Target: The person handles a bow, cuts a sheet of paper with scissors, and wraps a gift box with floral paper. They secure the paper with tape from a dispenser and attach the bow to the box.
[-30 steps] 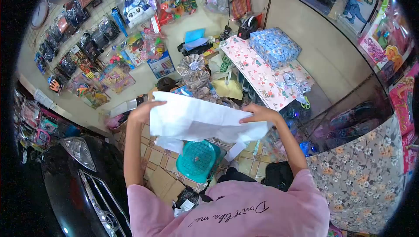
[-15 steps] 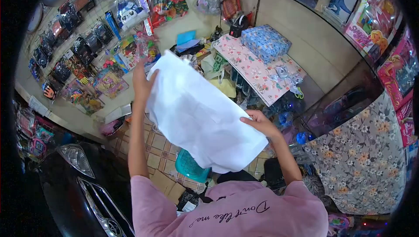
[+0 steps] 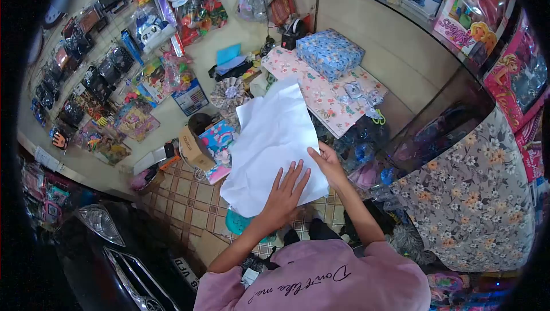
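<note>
A large, creased white sheet (image 3: 269, 130) is spread out in front of me, its far end overlapping the pink floral board. My left hand (image 3: 286, 193) lies flat on the near part of it with the fingers spread. At the sheet's right edge, my right hand (image 3: 329, 165) grips it with the thumb on top and the fingers hidden beneath. Just past the far right side of the sheet, a blue floral wrapped parcel (image 3: 330, 54) rests on the pink floral board (image 3: 338, 113).
Green-handled scissors (image 3: 378, 117) lie by the board's near right corner. A brown cardboard box (image 3: 193, 149) and a colourful box (image 3: 217, 147) stand left of the sheet. A teal stool (image 3: 236, 223) shows below it. A black car front (image 3: 114, 253) and grey floral cloth (image 3: 475, 196) flank me.
The white sheet has come down and turned more upright in view. My left hand has let go of its far left edge and now rests flat on it; my right hand still holds the right edge.
</note>
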